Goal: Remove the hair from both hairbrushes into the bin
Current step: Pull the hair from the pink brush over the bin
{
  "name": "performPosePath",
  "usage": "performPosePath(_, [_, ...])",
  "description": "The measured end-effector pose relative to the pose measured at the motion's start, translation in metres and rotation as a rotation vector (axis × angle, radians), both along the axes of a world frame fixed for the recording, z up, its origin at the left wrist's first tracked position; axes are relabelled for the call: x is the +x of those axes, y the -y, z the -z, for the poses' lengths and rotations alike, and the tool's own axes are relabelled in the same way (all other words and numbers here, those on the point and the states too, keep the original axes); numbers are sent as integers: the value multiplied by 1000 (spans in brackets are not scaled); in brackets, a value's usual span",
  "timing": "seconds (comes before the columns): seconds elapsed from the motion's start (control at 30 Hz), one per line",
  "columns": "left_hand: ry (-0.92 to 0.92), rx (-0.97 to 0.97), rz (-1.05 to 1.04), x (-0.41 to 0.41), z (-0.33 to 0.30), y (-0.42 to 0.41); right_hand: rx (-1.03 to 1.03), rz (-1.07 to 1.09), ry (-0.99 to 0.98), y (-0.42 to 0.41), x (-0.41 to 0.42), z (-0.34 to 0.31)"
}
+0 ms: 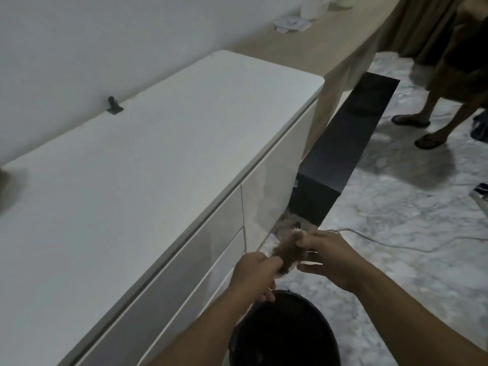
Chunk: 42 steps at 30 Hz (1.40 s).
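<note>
A hairbrush [286, 253] packed with brown hair is held between both hands, above and just beyond the black round bin [285, 331] on the floor. My left hand [253, 273] grips the brush's near end, handle hidden in the fist. My right hand [330, 257] pinches the hair at the brush's far end with thumb and fingers. White bristle tips show at the brush's top and bottom edges. Only one hairbrush is in view.
A long white cabinet [148, 159] with drawers runs along the left, a small dark clip [114, 105] near the wall. A dark panel [351, 146] leans beside it. A white cable [390, 241] crosses the marble floor. Another person's legs in sandals [422, 130] stand at right.
</note>
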<state>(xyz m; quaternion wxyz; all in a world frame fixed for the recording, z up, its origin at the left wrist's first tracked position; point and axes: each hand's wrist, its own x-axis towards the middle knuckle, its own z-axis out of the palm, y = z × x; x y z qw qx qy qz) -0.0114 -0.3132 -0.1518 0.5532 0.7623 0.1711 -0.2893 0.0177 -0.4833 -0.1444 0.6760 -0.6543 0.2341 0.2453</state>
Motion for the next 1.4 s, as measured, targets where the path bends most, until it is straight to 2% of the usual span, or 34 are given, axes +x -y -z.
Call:
performPosePath(0.33, [-39,89,33,-16,154,-6,23,62,-92,-3,-30,145])
performPosePath(0.5, [-21,113,55,-34,224,-10,-91,115,-60,-4,-52,216])
performPosePath(0.63, [-84,58,60,-49,263,-12,-195,140,13,-2,-73,260])
performPosePath(1.13, [-23,28,129,-108,318,-28,-487,-23,324,-8,-158,319])
performPosePath(1.4, [-22,47,233,-98,319,-28,-637,-175,432,-5,-159,310])
